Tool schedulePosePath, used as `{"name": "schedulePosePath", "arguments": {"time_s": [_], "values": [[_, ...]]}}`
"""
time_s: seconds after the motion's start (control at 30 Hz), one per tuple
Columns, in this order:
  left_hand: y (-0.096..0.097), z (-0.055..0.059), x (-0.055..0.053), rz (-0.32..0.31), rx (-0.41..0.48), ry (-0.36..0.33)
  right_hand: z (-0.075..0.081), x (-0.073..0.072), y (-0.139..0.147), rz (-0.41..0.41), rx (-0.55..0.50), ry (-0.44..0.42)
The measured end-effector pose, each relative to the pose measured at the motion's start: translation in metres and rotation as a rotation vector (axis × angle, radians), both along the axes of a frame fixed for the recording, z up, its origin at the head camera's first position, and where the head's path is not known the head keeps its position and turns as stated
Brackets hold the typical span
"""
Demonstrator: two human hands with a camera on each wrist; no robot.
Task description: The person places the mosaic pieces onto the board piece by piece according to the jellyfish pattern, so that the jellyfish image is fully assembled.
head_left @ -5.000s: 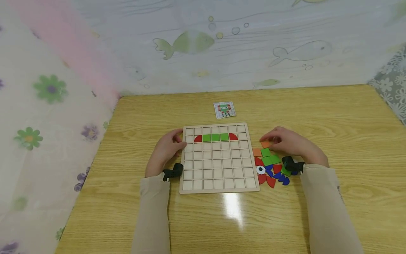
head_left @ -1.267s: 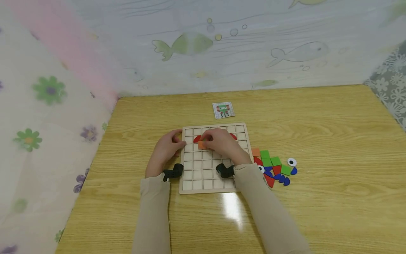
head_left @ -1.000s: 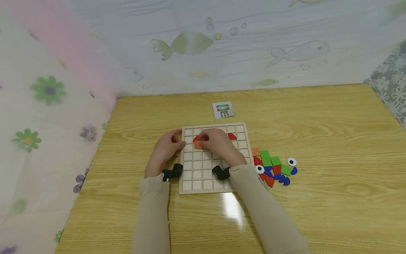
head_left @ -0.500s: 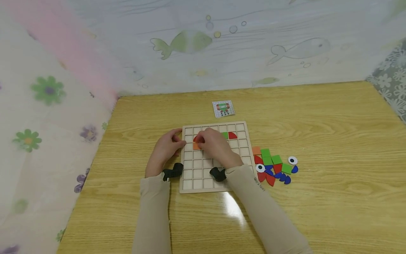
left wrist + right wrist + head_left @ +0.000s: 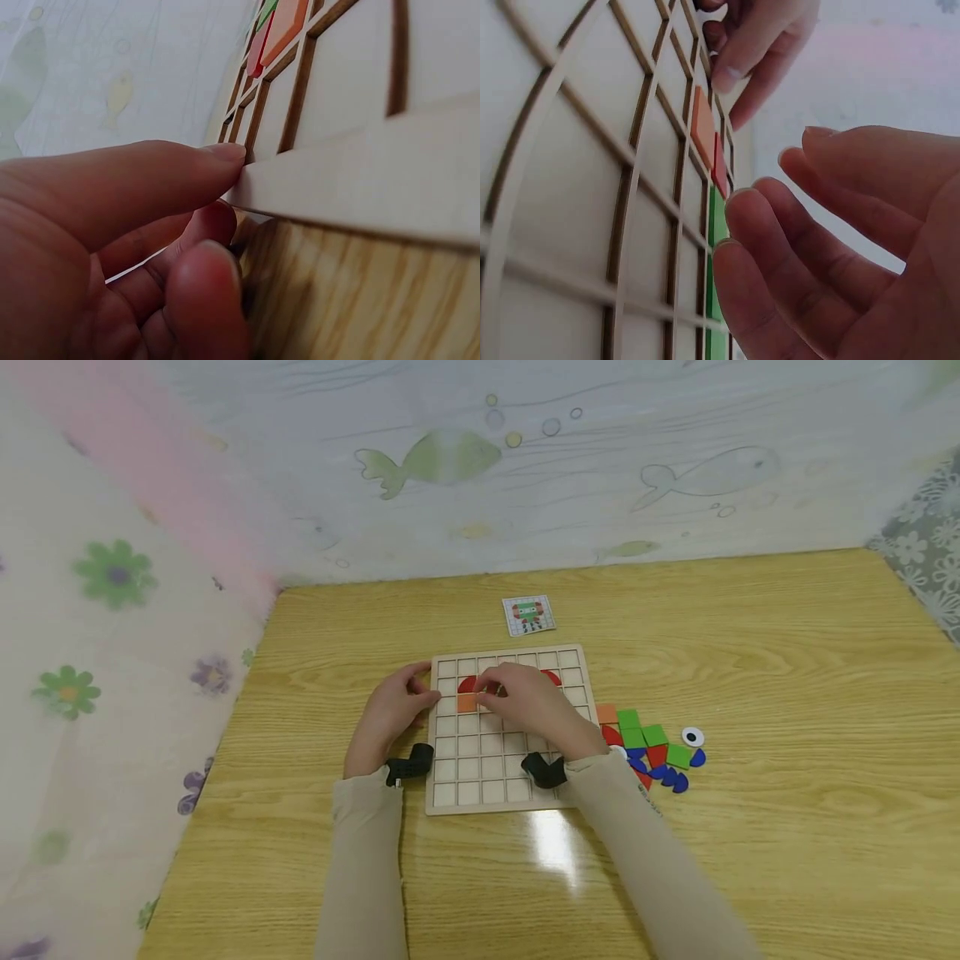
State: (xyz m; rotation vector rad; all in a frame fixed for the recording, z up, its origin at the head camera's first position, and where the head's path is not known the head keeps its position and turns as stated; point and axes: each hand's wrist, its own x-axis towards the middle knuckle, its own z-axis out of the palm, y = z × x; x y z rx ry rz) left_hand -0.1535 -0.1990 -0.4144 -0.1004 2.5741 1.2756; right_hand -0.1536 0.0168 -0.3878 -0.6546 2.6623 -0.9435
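Observation:
In the head view a wooden grid board lies on the table. My left hand holds its left edge, the thumb resting on the rim and fingers curled at the side. An orange square tile sits in a cell just below the left red quarter-circle tile. My right hand hovers over the upper cells, thumb and fingers parted with nothing between them. It mostly covers a row of green tiles, which show in the right wrist view. Another red quarter-circle tile peeks out at its right.
Right of the board lie loose tiles: an orange square, several green squares, red pieces, blue half-circles and a white eye disc. A picture card lies behind the board. The wall stands beyond the table.
My right hand took the orange square from the loose tiles, set it in the cell under the left red tile, let go and drew slightly right. My left hand has stayed at the board's edge.

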Motion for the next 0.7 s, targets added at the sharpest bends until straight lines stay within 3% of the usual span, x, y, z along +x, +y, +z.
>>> {"name": "schedulePosePath", "arguments": {"time_s": [0.43,0.7], "values": [[-0.001,-0.002,0.000,0.022,0.049,-0.025,0.000,0.013,0.053,0.017,0.025,0.040],[-0.001,-0.001,0.001,0.017,0.062,-0.016,0.004,0.020,0.089,-0.018,0.018,0.012]]}}
